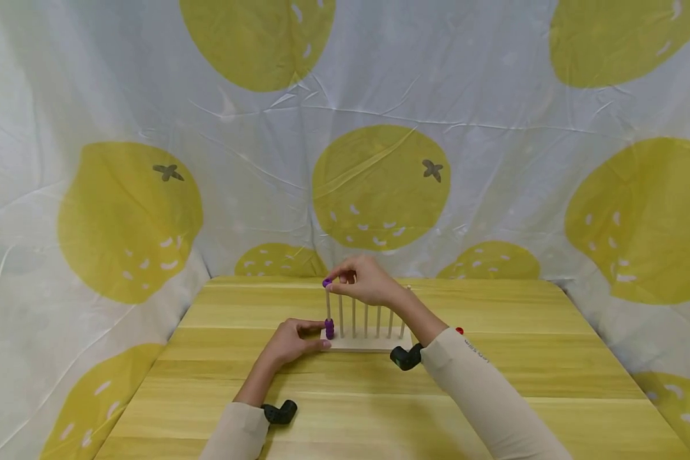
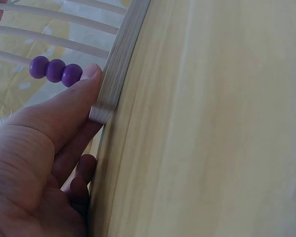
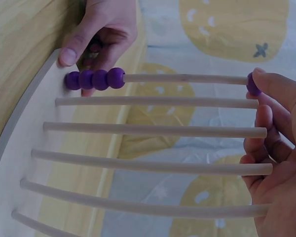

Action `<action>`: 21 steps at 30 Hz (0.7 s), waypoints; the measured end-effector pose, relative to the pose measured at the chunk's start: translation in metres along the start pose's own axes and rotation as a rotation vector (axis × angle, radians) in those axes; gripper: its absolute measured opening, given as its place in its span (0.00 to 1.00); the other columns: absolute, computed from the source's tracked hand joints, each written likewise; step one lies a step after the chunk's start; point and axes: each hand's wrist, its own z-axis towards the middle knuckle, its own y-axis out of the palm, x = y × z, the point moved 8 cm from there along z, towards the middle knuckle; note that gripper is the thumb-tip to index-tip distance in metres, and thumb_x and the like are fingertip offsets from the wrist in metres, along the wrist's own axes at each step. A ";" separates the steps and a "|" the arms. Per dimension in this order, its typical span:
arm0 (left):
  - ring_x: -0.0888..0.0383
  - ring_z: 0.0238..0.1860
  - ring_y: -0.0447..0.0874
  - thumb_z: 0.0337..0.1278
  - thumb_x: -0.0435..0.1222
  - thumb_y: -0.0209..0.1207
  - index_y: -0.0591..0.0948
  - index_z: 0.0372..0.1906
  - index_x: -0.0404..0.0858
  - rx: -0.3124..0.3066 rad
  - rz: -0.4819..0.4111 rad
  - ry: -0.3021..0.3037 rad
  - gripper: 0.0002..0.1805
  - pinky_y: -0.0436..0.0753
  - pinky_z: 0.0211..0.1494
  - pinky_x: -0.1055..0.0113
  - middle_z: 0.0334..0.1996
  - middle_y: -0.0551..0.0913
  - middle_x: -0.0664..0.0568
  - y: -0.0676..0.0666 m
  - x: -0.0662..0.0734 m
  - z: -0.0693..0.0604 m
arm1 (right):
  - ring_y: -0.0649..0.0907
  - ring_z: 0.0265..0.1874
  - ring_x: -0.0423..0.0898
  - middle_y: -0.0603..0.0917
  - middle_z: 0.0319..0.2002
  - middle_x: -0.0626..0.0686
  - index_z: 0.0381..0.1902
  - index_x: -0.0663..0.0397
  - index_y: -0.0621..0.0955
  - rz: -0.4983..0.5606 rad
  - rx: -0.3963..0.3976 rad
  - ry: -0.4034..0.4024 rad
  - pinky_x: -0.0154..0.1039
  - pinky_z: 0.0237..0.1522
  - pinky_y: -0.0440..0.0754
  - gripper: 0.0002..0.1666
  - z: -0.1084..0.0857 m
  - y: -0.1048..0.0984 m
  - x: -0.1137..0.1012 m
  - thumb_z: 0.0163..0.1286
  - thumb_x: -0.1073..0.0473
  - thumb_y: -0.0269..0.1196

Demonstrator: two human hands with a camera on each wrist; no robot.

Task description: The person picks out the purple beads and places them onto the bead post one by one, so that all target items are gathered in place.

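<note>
A pale wooden base point(image 1: 368, 344) carries several upright rods. Purple beads point(image 1: 329, 329) are stacked low on the leftmost rod; the right wrist view shows that stack point(image 3: 92, 80) against the base. My left hand point(image 1: 287, 344) holds the base's left end, its thumb point(image 2: 91, 74) on the base beside the beads point(image 2: 54, 70). At the top of the same rod, my right hand point(image 1: 368, 281) pinches one purple bead point(image 3: 253, 85) between thumb and finger. Whether the rod's tip is inside that bead's hole is hidden.
The base stands on a wooden table point(image 1: 207, 364). A small red object point(image 1: 459, 331) lies right of the base, beside the right sleeve point(image 1: 483, 383). Black devices are on the left wrist point(image 1: 280, 413) and right wrist point(image 1: 406, 358). A lemon-patterned cloth point(image 1: 253, 179) hangs behind.
</note>
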 end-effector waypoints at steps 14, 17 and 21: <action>0.44 0.67 0.79 0.51 0.54 0.76 0.88 0.58 0.55 -0.009 0.000 0.001 0.27 0.75 0.70 0.42 0.60 0.86 0.52 0.003 -0.004 -0.002 | 0.75 0.27 0.42 0.82 0.31 0.46 0.46 0.45 0.91 0.002 -0.022 0.008 0.32 0.29 0.72 0.10 -0.001 0.005 0.003 0.72 0.50 0.69; 0.44 0.67 0.79 0.50 0.55 0.76 0.88 0.58 0.55 -0.008 0.004 0.005 0.27 0.75 0.71 0.42 0.61 0.86 0.52 0.002 -0.003 -0.001 | 0.75 0.27 0.42 0.82 0.31 0.46 0.47 0.47 0.91 -0.009 -0.012 0.010 0.32 0.29 0.72 0.11 -0.001 0.003 0.003 0.71 0.51 0.69; 0.43 0.67 0.79 0.50 0.55 0.76 0.88 0.58 0.53 -0.009 0.015 0.020 0.28 0.75 0.71 0.42 0.60 0.86 0.52 0.001 -0.001 0.001 | 0.75 0.28 0.41 0.81 0.30 0.45 0.47 0.49 0.91 -0.027 0.003 0.023 0.32 0.30 0.73 0.13 -0.001 0.001 0.004 0.71 0.49 0.70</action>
